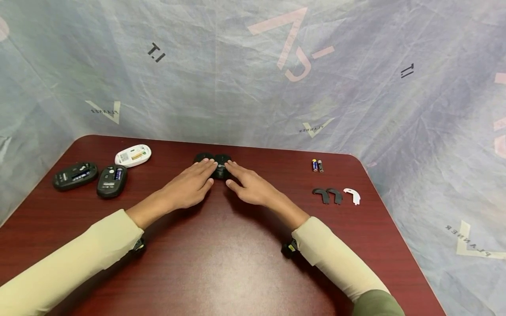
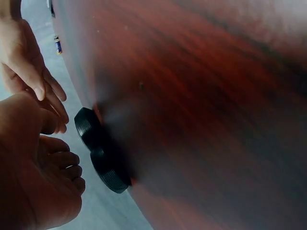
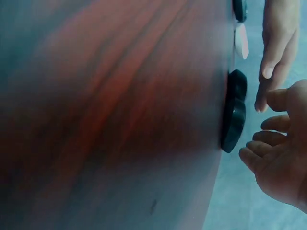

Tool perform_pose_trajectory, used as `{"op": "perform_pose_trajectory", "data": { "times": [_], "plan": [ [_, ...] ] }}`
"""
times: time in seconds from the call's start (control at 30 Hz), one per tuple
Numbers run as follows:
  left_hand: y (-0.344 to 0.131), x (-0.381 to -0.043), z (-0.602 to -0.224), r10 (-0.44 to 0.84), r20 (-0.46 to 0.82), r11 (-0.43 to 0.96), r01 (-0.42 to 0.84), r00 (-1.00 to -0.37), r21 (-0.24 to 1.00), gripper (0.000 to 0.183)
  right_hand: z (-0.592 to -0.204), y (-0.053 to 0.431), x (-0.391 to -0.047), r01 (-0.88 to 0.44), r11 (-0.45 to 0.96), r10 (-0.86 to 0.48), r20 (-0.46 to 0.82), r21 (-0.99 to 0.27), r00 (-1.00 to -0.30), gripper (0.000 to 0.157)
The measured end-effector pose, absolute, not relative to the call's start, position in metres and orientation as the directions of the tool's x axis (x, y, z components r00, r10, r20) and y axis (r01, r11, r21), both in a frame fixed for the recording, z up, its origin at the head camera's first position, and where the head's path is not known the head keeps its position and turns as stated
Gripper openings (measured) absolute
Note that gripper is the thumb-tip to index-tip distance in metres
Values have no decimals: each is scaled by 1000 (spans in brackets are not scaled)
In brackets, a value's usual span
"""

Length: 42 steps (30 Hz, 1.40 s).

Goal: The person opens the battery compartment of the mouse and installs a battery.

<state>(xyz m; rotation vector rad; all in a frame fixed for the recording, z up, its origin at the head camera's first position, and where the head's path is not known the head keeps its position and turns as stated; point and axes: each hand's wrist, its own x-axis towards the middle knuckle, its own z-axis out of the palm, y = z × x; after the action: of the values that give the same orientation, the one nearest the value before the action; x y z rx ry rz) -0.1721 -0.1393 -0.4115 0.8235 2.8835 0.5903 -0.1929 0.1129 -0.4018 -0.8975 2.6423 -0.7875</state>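
Note:
A black two-lobed object with ridged sides [image 1: 222, 160] lies at the back middle of the table; its exact kind is unclear. My left hand [image 1: 193, 183] is stretched over its left part, fingers extended and palm down. From the other side my right hand [image 1: 251, 184] reaches toward its right part, fingers also extended. The left wrist view shows a gap between the left hand [image 2: 43, 167] and the ridged black object [image 2: 103, 155]. In the right wrist view the right hand [image 3: 283, 148] likewise stands apart from it. Neither hand holds anything.
At the left lie two upturned black computer mice [image 1: 75, 176] [image 1: 112, 181] and an upturned white mouse [image 1: 133, 156], battery compartments uncovered. Two batteries [image 1: 315, 165] lie at the right, behind two black covers [image 1: 335, 195] and a white cover [image 1: 353, 195]. A printed cloth [image 1: 221, 79] hangs behind the table.

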Motion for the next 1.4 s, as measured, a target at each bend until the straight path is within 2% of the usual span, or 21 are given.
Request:
{"op": "perform_pose_trajectory", "data": {
  "times": [0.37, 0.5, 0.77, 1.13, 1.4],
  "plan": [
    [-130, -178, -414, 569, -8, 795, 548, -822, 261, 60, -404, 106, -202, -539, 722, -652, -165, -435, -740, 68],
    [-126, -178, -411, 567, -35, 796, 536, -823, 281, 62, -403, 105, -202, -536, 739, -647, -208, -407, -734, 69],
    [-122, -177, -409, 588, -38, 776, 550, -808, 310, 63, -400, 109, -199, -536, 751, -638, -214, -387, -740, 70],
    [-109, -172, -414, 615, -7, 734, 569, -789, 371, 62, -397, 131, -188, -534, 751, -636, -210, -388, -742, 72],
    [-98, -172, -427, 660, 40, 676, 616, -750, 404, 61, -395, 148, -177, -518, 753, -629, -217, -405, -746, 71]
  ]
}}
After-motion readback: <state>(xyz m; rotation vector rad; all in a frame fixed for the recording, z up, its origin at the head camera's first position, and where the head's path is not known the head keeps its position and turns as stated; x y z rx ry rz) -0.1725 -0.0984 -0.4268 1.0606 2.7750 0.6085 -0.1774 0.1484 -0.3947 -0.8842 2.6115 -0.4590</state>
